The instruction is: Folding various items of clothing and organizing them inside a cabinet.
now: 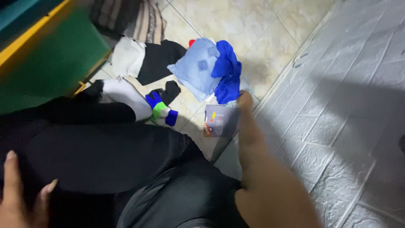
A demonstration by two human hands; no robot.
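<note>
right hand (270,185): index finger stretched out, tip touching bright blue cloth (228,74), grasping nothing | left hand (19,198): fingers released, flat on black-clad lap (97,156) | floor (236,21): scattered socks

Marbled tile floor (236,21), embossed grey wall (346,105)

A crumpled royal-blue cloth (227,76) lies on the tile floor against a paler blue garment (196,69), seemingly folded
</note>
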